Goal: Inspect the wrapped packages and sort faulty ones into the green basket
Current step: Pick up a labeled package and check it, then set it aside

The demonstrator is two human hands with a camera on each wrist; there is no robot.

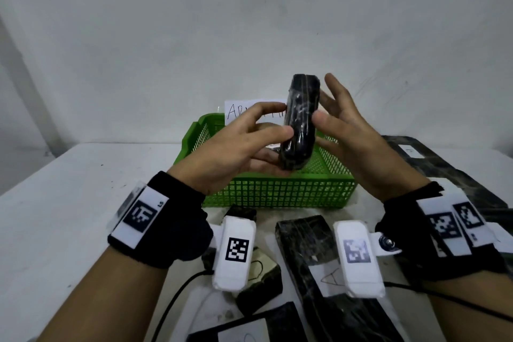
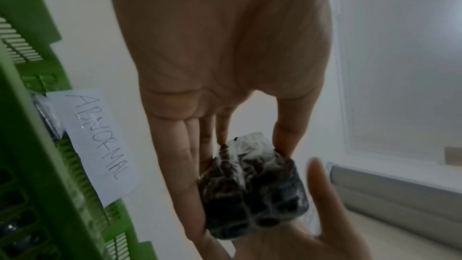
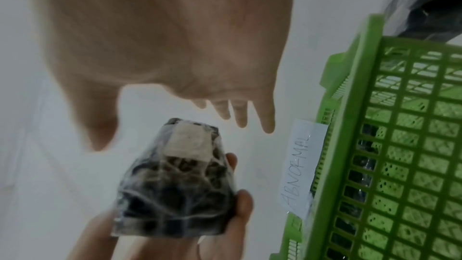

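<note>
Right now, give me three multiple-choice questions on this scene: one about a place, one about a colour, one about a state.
1. Where is the held package?
A. above the basket
B. flat on the table
C. inside the basket

2. What colour is the basket?
A. blue
B. green
C. red

3. How is the right hand?
A. a fist
B. gripping a cable
C. open, its fingers spread

Key:
1 A, the left hand holds the package upright over the basket.
2 B, its mesh walls are green in every view.
3 C, its fingers are straight beside the package.

Green basket [image 1: 277, 191], black package [image 1: 301, 122]
</note>
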